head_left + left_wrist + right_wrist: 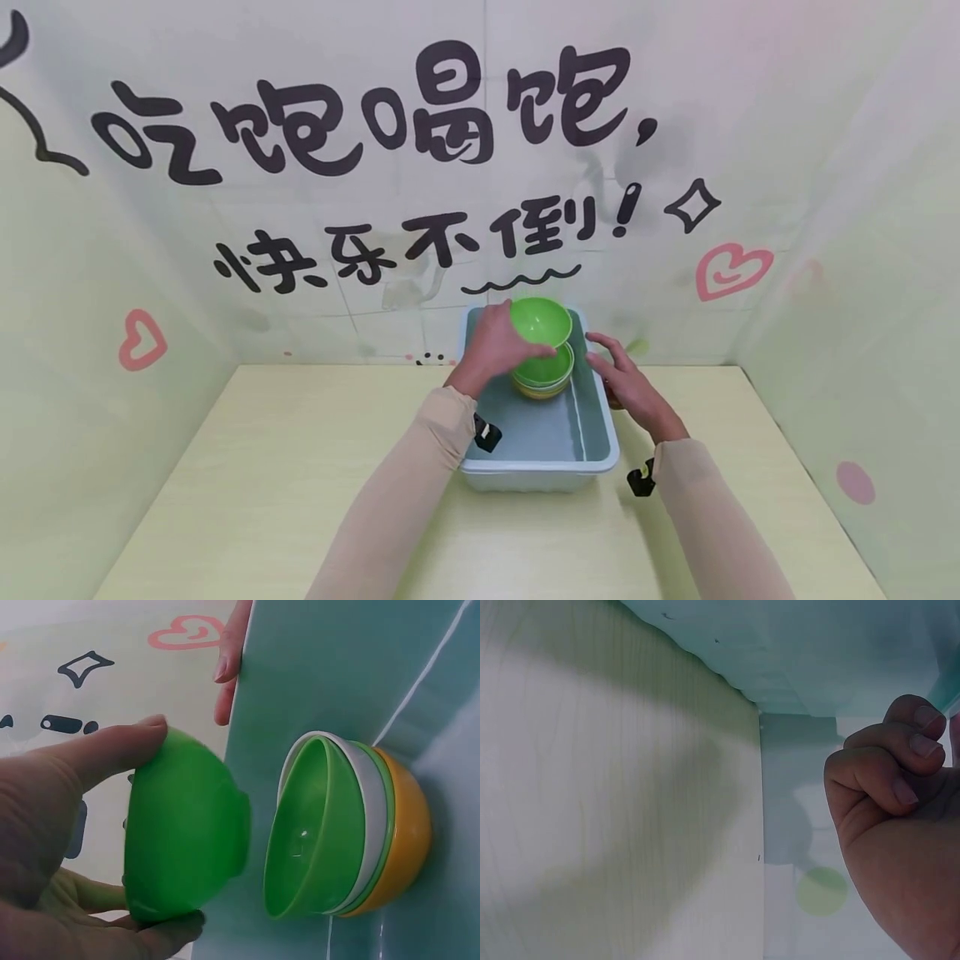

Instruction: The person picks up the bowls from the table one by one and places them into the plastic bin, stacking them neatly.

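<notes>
My left hand (pixel 497 343) holds a green bowl (pixel 542 320) by its rim, thumb on one side and fingers on the other. The bowl is tilted above a stack of nested bowls (pixel 322 832), apart from it in the left wrist view. Green, white and orange bowls show in that stack, which stands inside a pale blue plastic basin (pixel 536 467). At the basin's right side is my right hand (pixel 633 390), thumb and forefinger extended beside the rim. Its other fingers (pixel 877 772) are curled with nothing seen in them; whether the hand touches the basin is unclear.
The basin stands on a light wooden table (pixel 315 467), near the back wall (pixel 420 333). Printed wall sheets enclose the table at the back and both sides. Small black cameras sit at both wrists.
</notes>
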The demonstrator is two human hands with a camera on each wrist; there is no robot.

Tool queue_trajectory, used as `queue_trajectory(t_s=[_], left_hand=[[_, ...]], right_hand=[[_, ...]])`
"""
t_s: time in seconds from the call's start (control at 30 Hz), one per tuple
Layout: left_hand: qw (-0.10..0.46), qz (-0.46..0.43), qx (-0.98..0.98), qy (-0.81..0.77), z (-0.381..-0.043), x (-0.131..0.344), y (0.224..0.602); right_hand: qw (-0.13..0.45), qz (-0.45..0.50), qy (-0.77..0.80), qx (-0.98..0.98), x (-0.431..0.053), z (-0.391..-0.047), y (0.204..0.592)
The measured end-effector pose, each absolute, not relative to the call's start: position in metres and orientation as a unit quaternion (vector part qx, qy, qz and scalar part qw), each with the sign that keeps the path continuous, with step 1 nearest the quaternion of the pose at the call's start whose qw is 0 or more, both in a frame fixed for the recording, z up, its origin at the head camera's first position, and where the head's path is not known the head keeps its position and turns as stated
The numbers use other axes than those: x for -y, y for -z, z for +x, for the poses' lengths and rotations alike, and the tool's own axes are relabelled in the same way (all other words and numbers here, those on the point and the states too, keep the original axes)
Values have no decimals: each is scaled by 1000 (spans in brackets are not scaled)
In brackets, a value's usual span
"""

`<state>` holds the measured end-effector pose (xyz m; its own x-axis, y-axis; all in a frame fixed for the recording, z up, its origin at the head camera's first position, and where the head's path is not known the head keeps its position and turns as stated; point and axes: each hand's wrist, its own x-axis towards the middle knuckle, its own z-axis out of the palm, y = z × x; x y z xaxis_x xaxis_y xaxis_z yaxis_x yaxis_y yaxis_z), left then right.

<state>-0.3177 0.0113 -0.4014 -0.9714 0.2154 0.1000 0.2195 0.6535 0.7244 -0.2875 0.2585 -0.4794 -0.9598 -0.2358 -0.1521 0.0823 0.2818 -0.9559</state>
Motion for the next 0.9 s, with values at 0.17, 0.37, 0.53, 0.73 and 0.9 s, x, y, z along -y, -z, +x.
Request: queue_trajectory(t_s=[0.17, 0.37, 0.53, 0.73, 0.9], left_hand=[[-30, -129, 914, 383, -317, -10, 404], [-52, -110, 919, 374, -317, -10, 406], [-62, -102, 924, 363, -318, -12, 407], [-75, -92, 935, 335, -321, -14, 410], [-86, -88, 938, 323, -323, -15, 411]], right_hand=[[131, -49, 597, -790, -257, -288, 481], [128, -50, 591, -794, -257, -287, 481], [129, -51, 592, -794, -258, -287, 481], [129, -54, 591, -794, -257, -285, 480], [129, -53, 591, -795, -258, -285, 479]])
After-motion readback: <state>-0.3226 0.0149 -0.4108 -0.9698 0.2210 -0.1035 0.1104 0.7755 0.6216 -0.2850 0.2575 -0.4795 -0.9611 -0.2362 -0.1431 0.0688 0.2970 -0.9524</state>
